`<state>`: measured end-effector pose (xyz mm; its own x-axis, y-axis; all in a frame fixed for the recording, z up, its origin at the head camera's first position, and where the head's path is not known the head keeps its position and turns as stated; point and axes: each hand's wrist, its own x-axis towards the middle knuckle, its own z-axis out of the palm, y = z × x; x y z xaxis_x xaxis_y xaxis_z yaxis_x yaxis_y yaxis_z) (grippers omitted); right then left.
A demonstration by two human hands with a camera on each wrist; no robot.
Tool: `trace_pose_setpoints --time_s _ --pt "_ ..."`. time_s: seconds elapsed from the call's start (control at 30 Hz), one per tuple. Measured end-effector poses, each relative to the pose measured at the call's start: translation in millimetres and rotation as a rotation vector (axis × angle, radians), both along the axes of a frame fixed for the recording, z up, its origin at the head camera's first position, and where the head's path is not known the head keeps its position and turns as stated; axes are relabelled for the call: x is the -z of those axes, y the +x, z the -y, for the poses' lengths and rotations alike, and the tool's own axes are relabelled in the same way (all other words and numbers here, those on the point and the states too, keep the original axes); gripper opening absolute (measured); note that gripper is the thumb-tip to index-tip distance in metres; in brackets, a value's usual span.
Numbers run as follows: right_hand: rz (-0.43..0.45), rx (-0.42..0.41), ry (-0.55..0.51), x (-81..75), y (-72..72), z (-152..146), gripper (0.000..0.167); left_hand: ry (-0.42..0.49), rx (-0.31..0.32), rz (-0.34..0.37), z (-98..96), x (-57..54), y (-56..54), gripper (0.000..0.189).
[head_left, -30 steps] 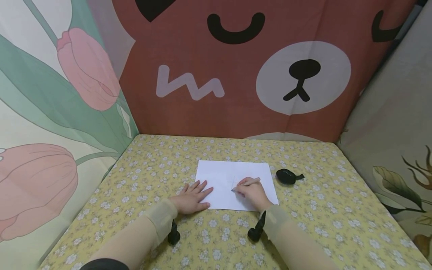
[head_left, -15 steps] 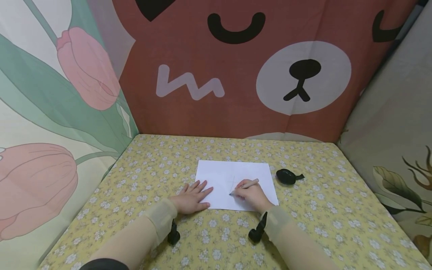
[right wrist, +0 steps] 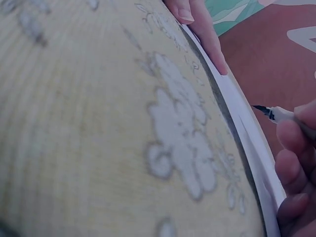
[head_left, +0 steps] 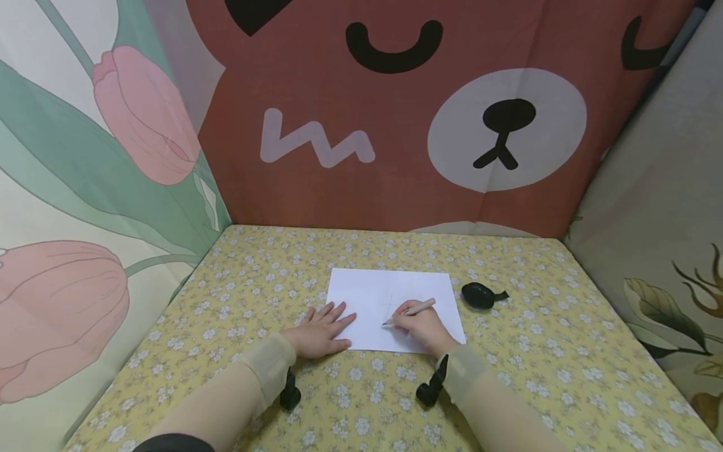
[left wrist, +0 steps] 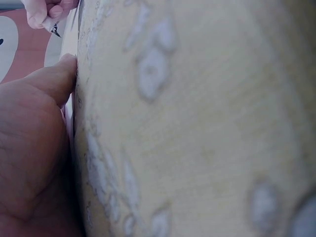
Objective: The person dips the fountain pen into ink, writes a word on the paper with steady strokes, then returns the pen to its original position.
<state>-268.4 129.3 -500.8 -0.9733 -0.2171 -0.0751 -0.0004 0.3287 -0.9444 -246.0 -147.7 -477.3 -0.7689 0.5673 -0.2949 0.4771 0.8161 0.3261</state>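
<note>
On the white sheet of paper (head_left: 361, 285) my left hand (head_left: 322, 331) lies flat at the lower left edge, fingers spread. My right hand (head_left: 420, 323) pinches a slim, light-coloured pen (head_left: 422, 306) over the right half of the sheet. The pen's dark pointed tip (right wrist: 260, 108) shows in the right wrist view; in the head view it meets the paper or hovers just over it, I cannot tell which. Thin faint lines cross near the pen, partly hidden by the right hand. The left wrist view shows the left thumb (left wrist: 59, 79) at the paper's edge.
A glossy dark oval object (head_left: 479, 295) with a short black tab lies right of the paper. The yellow floral tablecloth (head_left: 271, 251) covers the table. A brown printed bear backdrop (head_left: 316, 201) stands behind, with printed cloth on both sides.
The right hand has drawn the pen tip slightly down and left, and the curved line behind it looks longer. The left hand and paper stay in place.
</note>
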Motion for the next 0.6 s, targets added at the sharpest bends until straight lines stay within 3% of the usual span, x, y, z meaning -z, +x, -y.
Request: trace_pose_setpoints --time_s 0.2,0.43,0.6 --pt "0.008 0.062 -0.045 -1.0 -4.8 -3.2 0.011 0.007 0.002 0.0 0.2 -0.6 0.9 0.066" --pt "0.016 0.171 -0.018 -1.7 -10.3 -7.8 0.016 0.018 0.007 -0.002 0.5 -2.8 2.0 0.065" --pt "0.009 0.19 0.014 -0.7 -10.8 -9.3 0.02 0.018 0.013 -0.003 -0.2 -5.1 3.1 0.065"
